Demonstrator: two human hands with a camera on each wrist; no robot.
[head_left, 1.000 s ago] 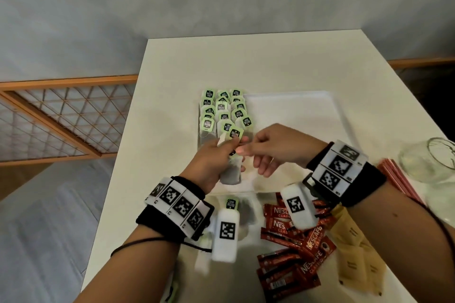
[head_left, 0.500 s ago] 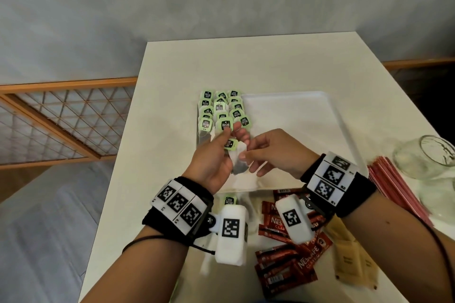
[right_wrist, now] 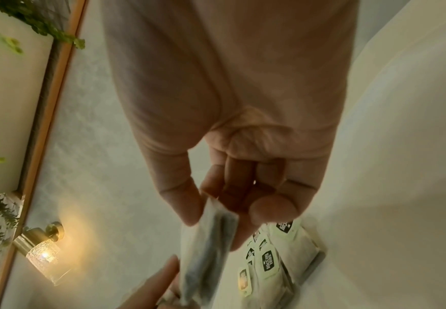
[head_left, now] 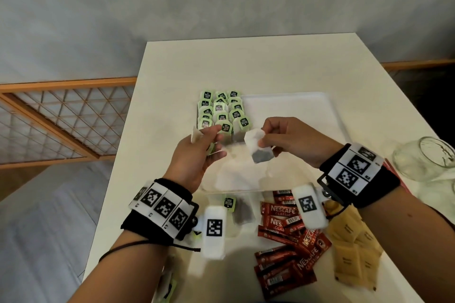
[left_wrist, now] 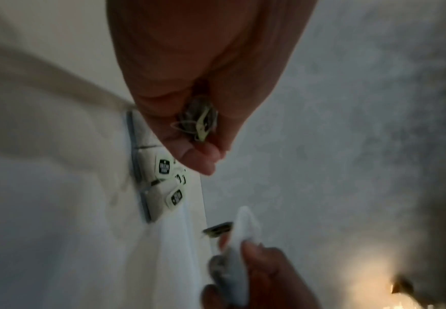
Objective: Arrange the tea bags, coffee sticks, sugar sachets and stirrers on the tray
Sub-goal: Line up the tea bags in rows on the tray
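Your right hand (head_left: 293, 140) is pinching a tea bag (head_left: 258, 146) above the tray (head_left: 307, 110); your left hand (head_left: 197, 155) is gripping more tea bags (head_left: 197, 136) beside it.

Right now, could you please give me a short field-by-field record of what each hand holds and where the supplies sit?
left hand: holds a tea bag with a green tag, partly hidden
right hand: pinches a white tea bag above the tray
tray: white, with tea bags in rows at its left end; the rest of it bare
coffee sticks: red, loose on the table, near side of the tray
sugar sachets: tan, right of the coffee sticks
stirrers: red edge by the right wrist, mostly hidden
glass jar: on its side, far right
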